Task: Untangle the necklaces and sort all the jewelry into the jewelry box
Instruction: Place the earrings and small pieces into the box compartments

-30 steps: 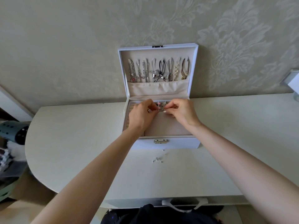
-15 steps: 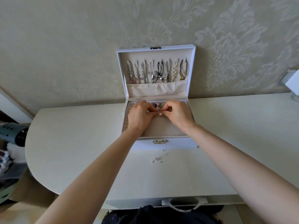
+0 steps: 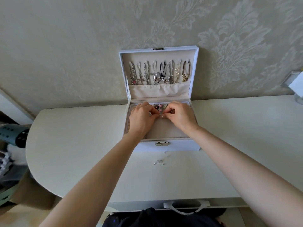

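A white jewelry box (image 3: 180, 146) stands open at the back edge of the pale table (image 3: 78, 145), about midway along it, with its lid (image 3: 123, 71) upright against the patterned wall (image 3: 65, 46). A row of necklaces (image 3: 147, 74) hangs inside the lid, their lower ends tucked into a cream fabric pocket (image 3: 177, 92). Both of the person's hands are over the box's beige tray. The left hand (image 3: 140, 122) and the right hand (image 3: 182, 118) meet at the middle of it, fingers curled in, and the fingertips of both pinch a small piece of jewelry (image 3: 162, 116), thin and silvery with a pale bead on it. From here I cannot tell what kind of piece it is. Just behind the hands, in the back part of the tray, lie some small pink and dark earrings (image 3: 158, 108). The box's metal latch (image 3: 162, 143) faces the person on the front wall. On the table just in front of the box, a little scatter of tiny clear bits (image 3: 159, 161) lies loose. Both bare forearms reach in from the table's near edge.
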`<action>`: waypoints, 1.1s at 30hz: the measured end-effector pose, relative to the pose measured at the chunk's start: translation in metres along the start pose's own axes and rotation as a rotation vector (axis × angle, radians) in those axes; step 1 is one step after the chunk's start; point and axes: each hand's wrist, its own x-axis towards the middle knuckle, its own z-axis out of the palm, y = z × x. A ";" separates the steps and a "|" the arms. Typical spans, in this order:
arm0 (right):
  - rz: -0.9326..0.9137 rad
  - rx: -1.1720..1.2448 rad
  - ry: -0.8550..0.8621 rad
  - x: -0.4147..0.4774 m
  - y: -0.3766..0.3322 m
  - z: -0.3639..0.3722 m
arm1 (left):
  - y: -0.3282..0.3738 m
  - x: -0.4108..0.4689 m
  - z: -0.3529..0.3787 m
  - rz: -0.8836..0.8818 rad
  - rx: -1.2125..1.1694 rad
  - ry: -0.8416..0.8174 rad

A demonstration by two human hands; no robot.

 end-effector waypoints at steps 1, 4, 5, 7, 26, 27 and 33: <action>-0.004 -0.007 -0.001 0.000 0.000 0.000 | 0.000 0.000 0.001 0.004 0.008 0.008; -0.022 -0.044 0.002 0.000 -0.001 -0.001 | 0.000 0.000 0.002 0.018 0.030 0.027; -0.028 -0.057 0.004 0.000 -0.002 -0.001 | 0.000 0.000 0.003 0.017 0.033 0.027; -0.042 -0.075 0.007 0.000 -0.002 -0.001 | 0.000 0.000 0.003 0.010 0.033 0.018; -0.072 -0.077 0.025 -0.001 0.005 0.002 | -0.002 -0.002 0.004 0.082 0.109 0.083; -0.065 -0.067 0.024 -0.001 0.006 0.002 | -0.002 -0.002 0.004 0.057 0.094 0.070; -0.060 -0.039 0.021 -0.002 0.007 0.002 | -0.004 -0.001 0.003 -0.016 0.045 0.025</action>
